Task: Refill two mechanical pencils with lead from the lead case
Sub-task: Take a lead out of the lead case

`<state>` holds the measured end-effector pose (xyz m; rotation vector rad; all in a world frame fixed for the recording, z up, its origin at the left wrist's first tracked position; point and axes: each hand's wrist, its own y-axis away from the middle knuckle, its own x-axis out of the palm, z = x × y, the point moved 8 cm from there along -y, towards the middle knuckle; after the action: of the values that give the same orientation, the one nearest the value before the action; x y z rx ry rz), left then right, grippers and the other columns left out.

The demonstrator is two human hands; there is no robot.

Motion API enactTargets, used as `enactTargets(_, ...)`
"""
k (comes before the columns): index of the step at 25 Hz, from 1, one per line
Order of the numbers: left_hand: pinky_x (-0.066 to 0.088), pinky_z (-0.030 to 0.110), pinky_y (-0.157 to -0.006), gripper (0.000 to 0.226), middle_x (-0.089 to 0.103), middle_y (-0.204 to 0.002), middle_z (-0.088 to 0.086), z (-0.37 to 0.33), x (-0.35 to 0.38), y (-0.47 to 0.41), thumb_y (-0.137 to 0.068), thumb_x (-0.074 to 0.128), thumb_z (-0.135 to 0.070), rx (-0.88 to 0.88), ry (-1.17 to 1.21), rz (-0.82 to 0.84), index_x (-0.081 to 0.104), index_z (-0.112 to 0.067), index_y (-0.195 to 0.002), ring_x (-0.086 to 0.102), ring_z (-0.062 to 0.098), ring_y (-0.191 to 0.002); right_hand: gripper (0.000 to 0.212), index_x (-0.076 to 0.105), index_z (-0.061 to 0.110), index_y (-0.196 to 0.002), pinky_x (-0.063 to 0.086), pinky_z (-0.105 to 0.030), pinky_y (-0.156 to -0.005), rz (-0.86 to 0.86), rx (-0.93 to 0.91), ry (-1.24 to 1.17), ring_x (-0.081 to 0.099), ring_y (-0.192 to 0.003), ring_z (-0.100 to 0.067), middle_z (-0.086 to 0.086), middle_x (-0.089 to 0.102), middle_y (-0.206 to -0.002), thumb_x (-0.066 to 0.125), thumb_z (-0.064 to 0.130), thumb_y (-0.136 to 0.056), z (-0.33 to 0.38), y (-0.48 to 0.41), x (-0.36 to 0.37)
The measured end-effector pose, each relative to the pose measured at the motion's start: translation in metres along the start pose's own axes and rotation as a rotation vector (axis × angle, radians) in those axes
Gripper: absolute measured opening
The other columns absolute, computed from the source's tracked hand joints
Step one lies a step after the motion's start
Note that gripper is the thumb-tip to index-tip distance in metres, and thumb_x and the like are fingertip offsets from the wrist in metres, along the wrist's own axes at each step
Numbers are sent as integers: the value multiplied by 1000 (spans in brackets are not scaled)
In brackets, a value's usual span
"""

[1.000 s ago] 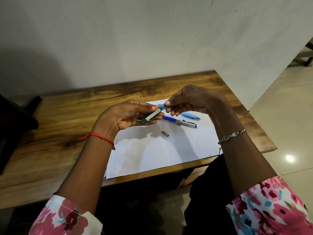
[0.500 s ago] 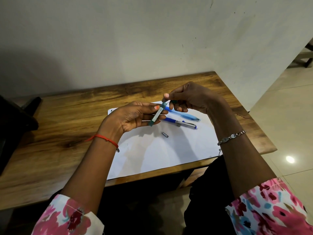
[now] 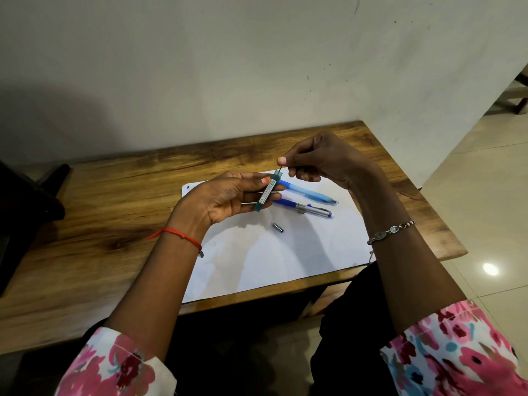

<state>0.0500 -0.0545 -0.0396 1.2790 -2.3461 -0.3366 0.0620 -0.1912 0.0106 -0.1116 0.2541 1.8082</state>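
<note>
The left hand point(image 3: 225, 195) gripped the lead case point(image 3: 268, 192), with the thumb laid on its labelled face and the fingers curled behind it, so that the case stood tilted with its paler end uppermost. Just above that end the right hand point(image 3: 323, 161) was closed in a pinch, thumb tip against forefinger, on a thin dark lead point(image 3: 280, 168) that stuck out of the case's mouth (it was so fine that little of it could be made out). The remaining right fingers were curled in beneath the pinch, and whether they held anything else could not be told. Under those curled right fingers, and just past the left fingertips, the light blue pencil point(image 3: 308, 193) lay flat on the white sheet point(image 3: 271, 258). The dark blue and silver pencil point(image 3: 311, 208) lay beside it, roughly parallel and not touching, its blue end near the left fingertips. Below the left fingertips a small dark cap point(image 3: 277, 227) lay alone on the sheet, apart from both pencils. The sheet rested on the wooden table point(image 3: 85, 224). A red thread point(image 3: 183, 235) circled the left wrist, and a bracelet point(image 3: 391, 231) the right.
</note>
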Motion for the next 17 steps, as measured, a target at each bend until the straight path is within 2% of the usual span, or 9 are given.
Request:
enactTargets(6, 58, 25, -69, 18, 75, -90, 6, -1, 0, 0, -83, 57, -10, 17, 25, 7, 70, -11, -95, 71, 16, -84, 15, 73, 17, -61, 30, -13, -34, -96, -48, -28, 43, -34, -4, 1, 62, -48, 76, 16, -75, 5, 0, -11)
enactTargets(17, 58, 25, -72, 17, 75, -90, 5, -3, -1, 0, -84, 56, -11, 33, 29, -3, 69, -12, -94, 71, 15, -82, 12, 74, 20, -69, 31, -13, -36, -104, -15, 35, 41, -34, -5, 2, 60, -47, 74, 27, -78, 5, 2, -11)
